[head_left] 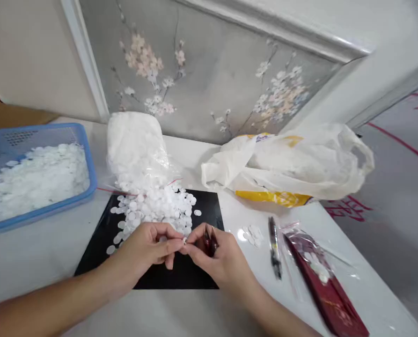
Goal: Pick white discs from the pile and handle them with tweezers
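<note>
My left hand [149, 250] and my right hand [221, 255] meet over the black mat [180, 276]. Fingertips of both pinch one small white disc [184, 240], mostly covered by the fingers. Tucked in my right palm is a dark red tool with two narrow ends [210, 241]; its kind is hard to make out. Just beyond my hands, a heap of white discs [156, 206] spreads over the mat, spilling from a clear plastic bag [135, 140]. A lone disc [197, 212] lies to the right of the heap.
At the left stands a blue basket [91, 164] full of white discs. A white and yellow plastic bag [289, 164] lies at the back right. Nearer are a few loose discs [253, 235], a black pen [275, 248] and a dark red packet [330, 290].
</note>
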Demonstrator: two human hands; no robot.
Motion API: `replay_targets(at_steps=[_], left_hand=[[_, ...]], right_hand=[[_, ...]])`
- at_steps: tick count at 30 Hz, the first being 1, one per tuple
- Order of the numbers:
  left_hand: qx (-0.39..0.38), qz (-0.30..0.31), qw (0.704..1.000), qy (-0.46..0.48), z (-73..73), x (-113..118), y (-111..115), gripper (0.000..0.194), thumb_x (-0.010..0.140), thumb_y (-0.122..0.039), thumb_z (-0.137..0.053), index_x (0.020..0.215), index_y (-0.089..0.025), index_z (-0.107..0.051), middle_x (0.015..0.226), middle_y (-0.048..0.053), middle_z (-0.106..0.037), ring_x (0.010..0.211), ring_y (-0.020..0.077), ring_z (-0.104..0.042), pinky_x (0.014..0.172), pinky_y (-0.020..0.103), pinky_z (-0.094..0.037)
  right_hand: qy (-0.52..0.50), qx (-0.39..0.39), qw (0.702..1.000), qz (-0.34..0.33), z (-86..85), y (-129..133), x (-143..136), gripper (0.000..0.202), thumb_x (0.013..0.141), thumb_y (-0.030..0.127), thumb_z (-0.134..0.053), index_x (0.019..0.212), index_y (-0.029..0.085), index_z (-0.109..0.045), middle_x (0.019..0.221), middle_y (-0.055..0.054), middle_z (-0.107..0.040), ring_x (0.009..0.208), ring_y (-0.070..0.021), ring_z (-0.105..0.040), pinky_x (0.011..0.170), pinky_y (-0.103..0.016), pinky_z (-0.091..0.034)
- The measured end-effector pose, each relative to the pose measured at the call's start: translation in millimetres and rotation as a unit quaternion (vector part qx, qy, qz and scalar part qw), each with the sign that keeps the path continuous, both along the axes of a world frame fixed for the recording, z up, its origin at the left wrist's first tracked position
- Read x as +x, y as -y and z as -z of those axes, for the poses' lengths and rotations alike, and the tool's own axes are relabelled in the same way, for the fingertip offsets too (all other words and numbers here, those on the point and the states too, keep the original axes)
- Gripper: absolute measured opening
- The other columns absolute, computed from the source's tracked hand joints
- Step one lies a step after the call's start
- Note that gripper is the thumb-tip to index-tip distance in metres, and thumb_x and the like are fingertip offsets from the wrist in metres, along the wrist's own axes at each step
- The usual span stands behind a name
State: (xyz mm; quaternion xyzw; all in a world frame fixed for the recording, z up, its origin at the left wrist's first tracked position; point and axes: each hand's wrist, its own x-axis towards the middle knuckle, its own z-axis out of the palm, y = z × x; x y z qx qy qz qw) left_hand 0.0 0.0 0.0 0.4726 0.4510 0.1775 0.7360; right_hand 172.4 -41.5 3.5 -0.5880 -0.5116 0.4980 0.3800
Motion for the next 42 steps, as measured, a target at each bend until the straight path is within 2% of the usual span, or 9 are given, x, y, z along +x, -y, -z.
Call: replay_targets(at_steps=[4, 7, 14, 20, 28, 33, 37, 40, 42], left_hand=[[-0.038, -0.026, 0.999, 0.023, -11.7, 4, 1, 0.025, 0.078, -0.040, -0.069, 0.074, -0.016, -0.062, 0.065, -0.002, -0.065, 0.052, 0.0065, -0.047, 0.054, 0.022, -0.028], [-0.062, -0.035, 0.997, 0.037, -14.3, 4, 2, 0.026, 0.078, -0.039, -0.068, 0.072, -0.016, -0.057, 0.077, 0.002, -0.071, 0.053, 0.0060, -0.047, 0.052, 0.022, -0.024], [-0.080, -0.049, 0.995, 0.036, -12.9, 2, 0, 0.024, 0.077, -0.036, -0.066, 0.072, -0.017, -0.052, 0.072, 0.001, -0.069, 0.057, 0.0072, -0.048, 0.062, 0.023, -0.032], [-0.086, -0.052, 0.995, 0.022, -14.7, 3, -1, 0.014, 0.076, -0.032, -0.060, 0.083, -0.020, -0.056, 0.060, -0.002, -0.063, 0.059, 0.0113, -0.051, 0.058, 0.026, -0.028], [-0.019, -0.028, 0.999, 0.021, -13.2, 3, 3, 0.039, 0.090, -0.051, -0.045, 0.081, -0.018, -0.062, 0.064, 0.001, -0.065, 0.055, 0.0097, -0.047, 0.055, 0.024, -0.028], [0.003, -0.058, 0.998, 0.007, -9.2, 2, -1, 0.017, 0.075, -0.032, -0.068, 0.076, -0.018, -0.058, 0.058, -0.003, -0.062, 0.055, 0.0091, -0.050, 0.050, 0.021, -0.026], [-0.010, -0.107, 0.994, 0.008, -10.2, -2, -7, 0.005, 0.072, -0.022, -0.060, 0.075, -0.018, -0.060, 0.058, -0.003, -0.061, 0.047, 0.0064, -0.043, 0.046, 0.021, -0.021], [-0.029, -0.102, 0.994, 0.030, -12.0, -4, -7, 0.014, 0.072, -0.023, -0.050, 0.062, -0.016, -0.058, 0.060, -0.001, -0.059, 0.045, 0.0065, -0.043, 0.045, 0.022, -0.021], [-0.035, -0.092, 0.995, 0.028, -12.3, -3, -6, 0.029, 0.076, -0.030, -0.049, 0.050, -0.017, -0.047, 0.056, -0.001, -0.055, 0.045, 0.0073, -0.041, 0.043, 0.023, -0.018]], right_hand=[[-0.081, -0.074, 0.994, -0.022, -0.4, -2, 7, 0.022, 0.076, 0.036, -0.067, 0.071, 0.019, -0.055, 0.053, 0.008, -0.046, 0.047, -0.0070, -0.032, 0.044, -0.022, -0.027], [-0.164, -0.129, 0.978, -0.023, 2.0, -4, 10, 0.026, 0.075, 0.040, -0.069, 0.072, 0.021, -0.052, 0.044, 0.012, -0.035, 0.040, -0.0052, -0.022, 0.039, -0.021, -0.017], [-0.218, -0.135, 0.966, -0.021, 1.6, -5, 10, 0.027, 0.073, 0.037, -0.072, 0.070, 0.019, -0.053, 0.041, 0.013, -0.032, 0.039, -0.0039, -0.019, 0.040, -0.021, -0.014], [-0.203, -0.134, 0.970, -0.023, 4.0, -6, 12, 0.024, 0.075, 0.037, -0.068, 0.069, 0.019, -0.054, 0.040, 0.013, -0.032, 0.039, -0.0043, -0.019, 0.039, -0.020, -0.015], [-0.097, -0.107, 0.989, -0.036, 4.9, -3, 10, 0.020, 0.077, 0.035, -0.065, 0.069, 0.019, -0.055, 0.045, 0.011, -0.035, 0.042, -0.0062, -0.025, 0.040, -0.021, -0.022], [0.081, 0.051, 0.995, -0.001, 9.4, -5, 15, 0.014, 0.083, 0.031, -0.060, 0.077, 0.019, -0.063, 0.067, 0.001, -0.057, 0.058, -0.0123, -0.046, 0.057, -0.025, -0.039], [0.201, 0.117, 0.973, -0.012, 18.7, -10, 18, 0.009, 0.083, 0.023, -0.058, 0.086, 0.021, -0.066, 0.077, -0.001, -0.057, 0.061, -0.0140, -0.051, 0.058, -0.026, -0.042], [0.220, 0.128, 0.966, -0.046, 22.4, -10, 14, 0.006, 0.080, 0.020, -0.059, 0.084, 0.021, -0.064, 0.082, -0.001, -0.056, 0.061, -0.0131, -0.052, 0.055, -0.025, -0.041], [0.221, 0.130, 0.965, -0.052, 22.0, -10, 11, 0.006, 0.080, 0.018, -0.057, 0.075, 0.021, -0.059, 0.079, 0.000, -0.054, 0.059, -0.0120, -0.049, 0.054, -0.024, -0.039]])
